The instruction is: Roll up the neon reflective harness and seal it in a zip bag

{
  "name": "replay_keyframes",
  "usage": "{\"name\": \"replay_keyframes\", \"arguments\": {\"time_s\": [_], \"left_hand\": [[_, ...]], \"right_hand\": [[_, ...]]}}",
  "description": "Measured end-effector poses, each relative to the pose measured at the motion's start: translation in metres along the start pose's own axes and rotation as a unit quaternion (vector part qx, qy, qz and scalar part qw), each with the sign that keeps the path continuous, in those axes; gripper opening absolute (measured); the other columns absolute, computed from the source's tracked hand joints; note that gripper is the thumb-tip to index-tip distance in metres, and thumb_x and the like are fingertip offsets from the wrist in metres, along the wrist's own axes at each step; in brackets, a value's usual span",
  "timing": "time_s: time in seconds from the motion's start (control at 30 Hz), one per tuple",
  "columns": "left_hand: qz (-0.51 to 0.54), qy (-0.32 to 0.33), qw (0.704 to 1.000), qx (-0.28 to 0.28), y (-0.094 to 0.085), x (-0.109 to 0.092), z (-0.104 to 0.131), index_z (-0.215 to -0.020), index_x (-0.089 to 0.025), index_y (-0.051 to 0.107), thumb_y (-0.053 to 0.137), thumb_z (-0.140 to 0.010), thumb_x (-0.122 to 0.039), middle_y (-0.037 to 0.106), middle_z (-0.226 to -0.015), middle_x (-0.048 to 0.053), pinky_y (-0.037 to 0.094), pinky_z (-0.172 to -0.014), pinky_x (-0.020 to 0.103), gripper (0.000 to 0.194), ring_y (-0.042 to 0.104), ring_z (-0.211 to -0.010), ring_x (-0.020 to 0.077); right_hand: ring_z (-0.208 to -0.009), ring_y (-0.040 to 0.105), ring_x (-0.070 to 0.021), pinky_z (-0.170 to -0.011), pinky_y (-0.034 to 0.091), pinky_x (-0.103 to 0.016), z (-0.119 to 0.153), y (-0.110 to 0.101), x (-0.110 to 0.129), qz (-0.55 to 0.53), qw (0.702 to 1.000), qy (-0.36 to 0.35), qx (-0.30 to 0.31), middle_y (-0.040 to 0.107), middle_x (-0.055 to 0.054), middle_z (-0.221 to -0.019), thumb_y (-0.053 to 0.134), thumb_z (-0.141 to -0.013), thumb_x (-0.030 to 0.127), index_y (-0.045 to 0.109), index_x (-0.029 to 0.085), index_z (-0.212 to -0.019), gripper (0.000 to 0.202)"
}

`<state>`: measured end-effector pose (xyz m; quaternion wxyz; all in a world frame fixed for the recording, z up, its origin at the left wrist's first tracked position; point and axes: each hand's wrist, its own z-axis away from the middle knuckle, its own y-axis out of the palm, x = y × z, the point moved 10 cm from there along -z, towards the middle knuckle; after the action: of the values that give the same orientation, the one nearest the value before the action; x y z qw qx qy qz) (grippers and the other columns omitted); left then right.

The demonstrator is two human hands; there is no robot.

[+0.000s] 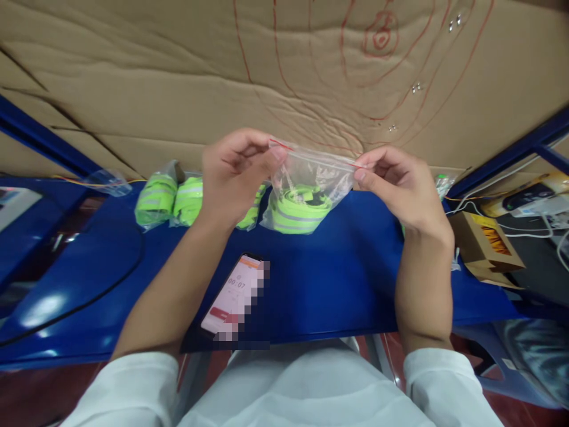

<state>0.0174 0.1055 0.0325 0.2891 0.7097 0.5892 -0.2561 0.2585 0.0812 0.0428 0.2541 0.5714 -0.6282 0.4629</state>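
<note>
A clear plastic zip bag with a red line along its top hangs between my two hands. Inside it lies a rolled neon-yellow strap with grey reflective stripes. My left hand pinches the bag's top left corner between thumb and fingers. The top right corner is pinched by my right hand. Behind my left hand and wrist, more bagged yellow rolls stand along the back of the blue table; one is partly hidden by that hand.
A phone showing a timer lies near the table's front edge. An open cardboard box, white cables and a black cable are at the sides. A cardboard panel rises behind.
</note>
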Motion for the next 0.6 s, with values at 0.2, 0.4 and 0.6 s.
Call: {"name": "replay_keyframes", "arguments": {"time_s": [0.2, 0.4, 0.6], "left_hand": [[0.02, 0.016, 1.0, -0.008, -0.006, -0.019, -0.001, -0.093, -0.024, 0.073, 0.08, -0.092, -0.039, 0.078, -0.082, -0.006, 0.05, -0.054, 0.021, 0.016, 0.067, -0.061, 0.0076], [0.044, 0.032, 0.998, -0.005, -0.008, -0.027, -0.005, -0.093, -0.024, 0.074, 0.081, -0.092, -0.031, 0.078, -0.084, -0.007, 0.05, -0.054, 0.026, 0.01, 0.068, -0.064, 0.0088], [0.058, 0.014, 0.998, -0.006, -0.005, -0.028, -0.003, -0.09, -0.022, 0.068, 0.079, -0.095, -0.03, 0.078, -0.085, -0.008, 0.05, -0.059, 0.025, 0.014, 0.067, -0.067, 0.0069]], "right_hand": [[-0.081, 0.065, -0.0158, -0.075, 0.057, -0.031, 0.004, 0.011, 0.006, 0.005, 1.0, -0.003, 0.026, 0.069, -0.001, -0.086, 0.085, -0.085, 0.05, 0.072, 0.023, -0.092, 0.031], [-0.078, 0.065, -0.0173, -0.075, 0.058, -0.036, 0.004, 0.011, 0.011, 0.025, 0.999, -0.038, -0.016, 0.067, 0.0, -0.083, 0.083, -0.085, 0.056, 0.069, 0.026, -0.092, 0.033], [-0.086, 0.067, -0.0204, -0.076, 0.06, -0.038, 0.004, 0.005, 0.002, 0.025, 0.996, -0.04, -0.076, 0.066, -0.002, -0.087, 0.079, -0.085, 0.066, 0.067, 0.028, -0.094, 0.041]]}}
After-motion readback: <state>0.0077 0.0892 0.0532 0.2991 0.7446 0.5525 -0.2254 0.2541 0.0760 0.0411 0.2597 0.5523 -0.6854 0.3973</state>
